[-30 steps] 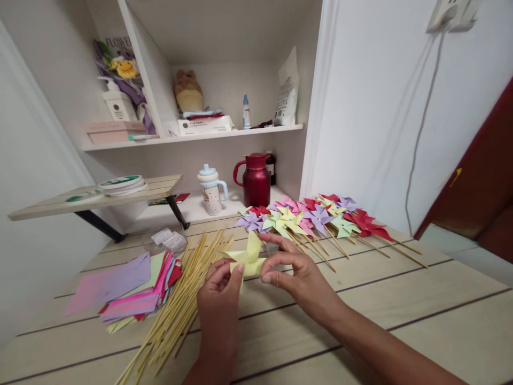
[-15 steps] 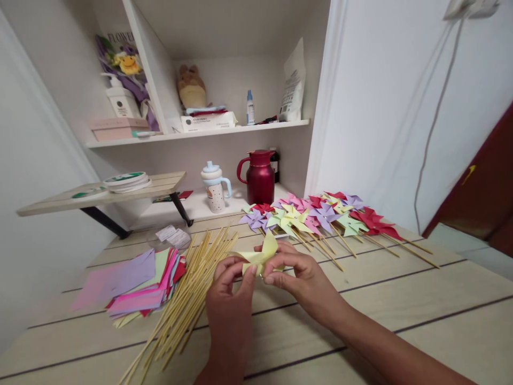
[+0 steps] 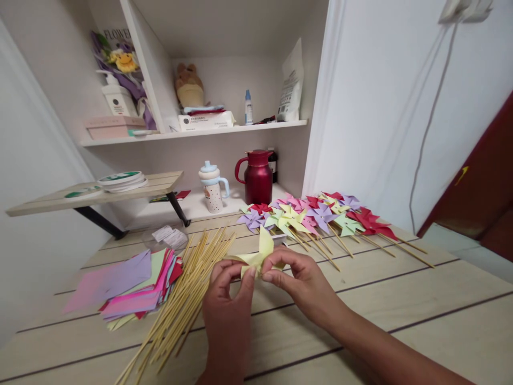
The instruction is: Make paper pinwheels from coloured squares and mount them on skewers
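Looks like a home to me: beyond the pinched yellow paper, a red jug and a lidded cup share a white cabinet, a plush toy sits shelved above, and higher left of the grip stands a pump bottle.

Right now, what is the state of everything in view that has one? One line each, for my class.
Pale yellow paper pinwheel, folded, pinched by bare left hand and bare right hand
Thin tan wooden sticks, loose, overlapping
Multicoloured paper sheets, loosely stacked
Multicoloured paper pinwheels, stick-mounted, lying down
Speckled white drinking cup, upright, lidded
Shiny dark-red jug, upright, lidded
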`<state>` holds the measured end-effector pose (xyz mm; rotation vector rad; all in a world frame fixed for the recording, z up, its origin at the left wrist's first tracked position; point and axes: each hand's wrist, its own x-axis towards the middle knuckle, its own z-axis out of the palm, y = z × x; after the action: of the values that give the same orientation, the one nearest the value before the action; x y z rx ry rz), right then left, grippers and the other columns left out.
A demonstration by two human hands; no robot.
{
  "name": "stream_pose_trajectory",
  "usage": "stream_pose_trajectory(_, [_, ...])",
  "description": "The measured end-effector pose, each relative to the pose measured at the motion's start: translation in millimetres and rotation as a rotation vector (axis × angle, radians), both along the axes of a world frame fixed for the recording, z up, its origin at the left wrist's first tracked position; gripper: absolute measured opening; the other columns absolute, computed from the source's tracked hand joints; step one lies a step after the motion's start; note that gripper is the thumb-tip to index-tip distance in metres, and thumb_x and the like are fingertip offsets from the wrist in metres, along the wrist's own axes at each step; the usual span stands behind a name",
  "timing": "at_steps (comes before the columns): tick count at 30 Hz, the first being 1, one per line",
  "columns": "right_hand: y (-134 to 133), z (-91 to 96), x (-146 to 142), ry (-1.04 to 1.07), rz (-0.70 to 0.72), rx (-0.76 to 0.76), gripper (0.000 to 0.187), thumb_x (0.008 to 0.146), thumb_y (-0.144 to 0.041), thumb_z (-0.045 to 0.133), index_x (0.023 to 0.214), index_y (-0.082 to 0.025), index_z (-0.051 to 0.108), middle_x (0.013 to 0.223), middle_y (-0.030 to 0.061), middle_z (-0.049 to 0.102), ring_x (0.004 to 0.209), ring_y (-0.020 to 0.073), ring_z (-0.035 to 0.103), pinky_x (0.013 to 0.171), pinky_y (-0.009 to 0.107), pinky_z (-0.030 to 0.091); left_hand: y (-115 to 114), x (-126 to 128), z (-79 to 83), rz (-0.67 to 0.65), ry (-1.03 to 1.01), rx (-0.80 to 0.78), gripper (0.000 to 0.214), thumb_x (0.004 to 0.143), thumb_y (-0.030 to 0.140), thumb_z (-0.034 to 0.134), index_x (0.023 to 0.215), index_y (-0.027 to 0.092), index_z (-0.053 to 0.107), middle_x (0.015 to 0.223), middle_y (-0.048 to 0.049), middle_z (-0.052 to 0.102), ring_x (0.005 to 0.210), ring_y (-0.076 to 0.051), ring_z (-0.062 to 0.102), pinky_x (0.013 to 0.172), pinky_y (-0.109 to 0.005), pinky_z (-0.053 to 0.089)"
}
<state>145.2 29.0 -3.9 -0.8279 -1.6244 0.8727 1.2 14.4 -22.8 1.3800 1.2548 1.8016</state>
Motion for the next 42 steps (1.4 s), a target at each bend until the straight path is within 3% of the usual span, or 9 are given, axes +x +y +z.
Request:
stream_pose_trajectory(12, [-1.2, -3.0, 0.2, -0.005, -0.04, 0.041, 0.007, 0.083, -0.02, 0.069, 0.076, -0.023, 0.068, 0.078, -0.0032, 0.065, 0.078, 0.0152, 0.057, 0.076, 0.027, 0.041, -3.2, 4.1, -0.8, -0.041, -0.084, -0.009, 0.008, 0.074, 0.028, 0.074, 0.071, 0.022, 0.071, 0.078, 0.0006, 0.06, 0.077, -0.016, 0.058, 0.073, -0.025, 0.045])
stream_pose_trajectory(29, [-1.5, -1.7, -0.4, -0.005, -0.027, -0.025, 0.008, 0.083, -0.019, 0.066, 0.075, -0.022, 0.066, 0.076, -0.0034, 0.065, 0.076, 0.0148, 0.057, 0.073, 0.025, 0.041, -3.7, 4.4, -0.6, -0.069, -0.153, -0.005, 0.009, 0.072, 0.025, 0.076, 0.072, 0.021, 0.069, 0.079, 0.0006, 0.06, 0.077, -0.015, 0.058, 0.071, -0.024, 0.046])
stream_pose_trajectory(42, [-3.6, 1.6, -0.3, -0.033, -0.046, -0.053, 0.008, 0.083, -0.022, 0.065, 0.075, -0.022, 0.065, 0.075, -0.002, 0.066, 0.075, 0.0162, 0.059, 0.072, 0.027, 0.043, -3.4, 2.8, 1.4, -0.082, -0.201, -0.105, 0.015, 0.068, 0.027, 0.079, 0.069, 0.019, 0.067, 0.071, -0.0003, 0.065, 0.068, -0.015, 0.059, 0.064, -0.024, 0.046])
